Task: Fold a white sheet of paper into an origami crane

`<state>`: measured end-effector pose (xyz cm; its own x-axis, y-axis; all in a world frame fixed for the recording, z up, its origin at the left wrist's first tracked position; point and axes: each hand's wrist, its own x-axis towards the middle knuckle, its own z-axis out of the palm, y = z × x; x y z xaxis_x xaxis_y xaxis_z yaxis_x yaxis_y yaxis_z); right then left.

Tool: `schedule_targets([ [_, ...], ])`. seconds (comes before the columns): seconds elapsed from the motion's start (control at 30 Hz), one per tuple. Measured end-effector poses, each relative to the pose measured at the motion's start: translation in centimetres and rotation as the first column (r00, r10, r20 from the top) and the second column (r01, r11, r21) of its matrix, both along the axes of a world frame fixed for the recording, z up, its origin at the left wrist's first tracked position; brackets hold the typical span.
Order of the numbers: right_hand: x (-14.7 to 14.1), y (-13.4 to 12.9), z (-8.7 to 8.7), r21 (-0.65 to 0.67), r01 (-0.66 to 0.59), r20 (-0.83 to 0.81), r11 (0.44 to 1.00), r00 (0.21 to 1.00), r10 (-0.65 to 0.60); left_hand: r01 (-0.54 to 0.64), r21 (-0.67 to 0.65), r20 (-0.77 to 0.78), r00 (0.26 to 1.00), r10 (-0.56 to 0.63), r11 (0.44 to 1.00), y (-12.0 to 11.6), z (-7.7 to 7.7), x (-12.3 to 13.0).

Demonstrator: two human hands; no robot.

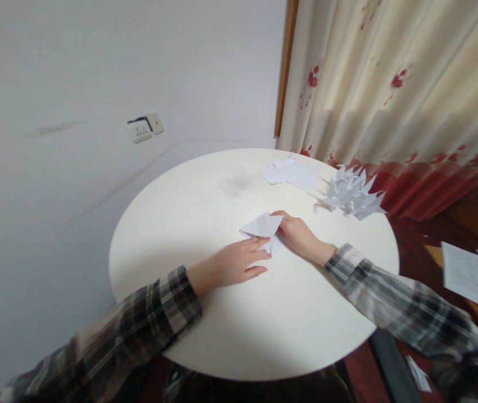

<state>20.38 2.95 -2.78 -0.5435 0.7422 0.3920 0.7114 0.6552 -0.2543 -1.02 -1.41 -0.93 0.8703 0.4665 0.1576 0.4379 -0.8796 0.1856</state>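
A small folded white paper (262, 225) lies near the middle of the round white table (239, 324), with pointed corners to the left, the right and below. My left hand (241, 262) rests flat by its lower left edge, fingers spread, the fingertips touching the paper. On the other side, my right hand (298, 232) has its fingers curled round the right corner of the paper, holding it; some of those fingertips are hidden under or behind the paper.
A heap of pointed folded papers (352, 193) sits at the table's right back edge. Flat white sheets (291, 172) lie at the back. A curtain (390, 84) hangs behind on the right. More printed sheets (474, 274) are beyond the table at right.
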Motion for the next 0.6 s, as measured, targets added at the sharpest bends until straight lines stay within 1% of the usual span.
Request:
schedule_targets([
  [0.37, -0.04, -0.02, 0.00, 0.038, 0.032, 0.047, 0.999, 0.998, -0.034, 0.006, -0.006, 0.038, 0.999, -0.006, 1.000, 0.22, -0.52, -0.16],
  [0.6, -0.08, -0.01, 0.01, 0.029, 0.039, 0.061, 0.999, 0.997, -0.041, 0.010, -0.021, 0.034, 0.999, -0.010, 1.000, 0.15, -0.40, -0.17],
])
